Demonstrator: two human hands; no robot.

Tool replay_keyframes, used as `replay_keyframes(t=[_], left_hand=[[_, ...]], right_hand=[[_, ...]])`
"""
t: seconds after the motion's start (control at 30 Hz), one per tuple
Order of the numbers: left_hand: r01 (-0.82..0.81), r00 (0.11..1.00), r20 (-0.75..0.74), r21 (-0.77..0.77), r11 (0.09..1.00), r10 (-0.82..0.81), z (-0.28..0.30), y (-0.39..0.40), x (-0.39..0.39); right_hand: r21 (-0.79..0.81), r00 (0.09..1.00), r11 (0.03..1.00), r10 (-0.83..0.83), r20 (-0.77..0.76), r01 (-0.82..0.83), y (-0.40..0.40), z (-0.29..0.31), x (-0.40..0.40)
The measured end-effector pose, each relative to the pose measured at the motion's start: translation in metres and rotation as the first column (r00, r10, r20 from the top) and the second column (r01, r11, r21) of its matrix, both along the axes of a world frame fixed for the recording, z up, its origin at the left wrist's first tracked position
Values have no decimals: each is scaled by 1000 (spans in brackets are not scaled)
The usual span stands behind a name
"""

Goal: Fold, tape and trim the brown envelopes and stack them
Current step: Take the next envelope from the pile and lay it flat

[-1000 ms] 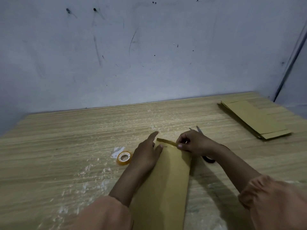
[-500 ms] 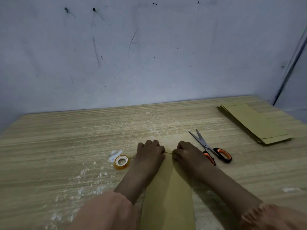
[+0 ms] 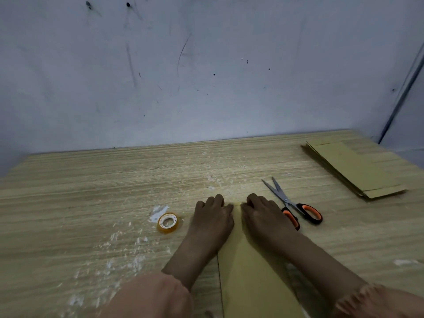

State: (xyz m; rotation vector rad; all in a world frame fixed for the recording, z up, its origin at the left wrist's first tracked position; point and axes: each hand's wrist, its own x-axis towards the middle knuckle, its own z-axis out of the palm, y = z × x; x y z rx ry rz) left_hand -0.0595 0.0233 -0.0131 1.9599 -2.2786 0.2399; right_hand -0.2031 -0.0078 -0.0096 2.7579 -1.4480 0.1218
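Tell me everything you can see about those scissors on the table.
The scissors lie flat on the wooden table, just right of the right hand. Silver metal blades, slightly parted, point away toward the wall; black handles with orange lining face the person. The near handle seems to touch the hand's edge; nothing grips them.

hands (image 3: 238,216) pressing envelope (image 3: 250,271) (far end); scissors (image 3: 292,203) beside
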Motion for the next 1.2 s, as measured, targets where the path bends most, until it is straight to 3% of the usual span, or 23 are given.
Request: replay_keyframes(t=[0.13, 0.27, 0.5, 0.7, 1.03, 1.2], left_hand=[[15, 1000, -10, 6, 1000, -15, 6, 1, 5], [58, 981, -184, 6, 998, -56, 6, 8, 17], [-289, 891, -390, -94, 953, 232, 19, 28, 58], [-356, 878, -371, -82, 931, 303, 11, 58, 77], [-361, 930, -141, -186, 914, 339, -4, 56, 77], [-371, 915, -200, -80, 925, 350, -8, 51, 78]], right_hand=[[38, 1000, 999, 14, 11, -14, -2, 1, -1], [39, 1000, 999, 17, -8, -16, 3, 2, 5], [26, 997, 998, -56, 47, 55, 14, -1, 20], [38, 993, 999, -1, 120, -4, 16, 0, 25], [57, 995, 998, -2, 103, -3, 18, 1, 24], [57, 992, 998, 1, 128, -8, 19, 1, 25]])
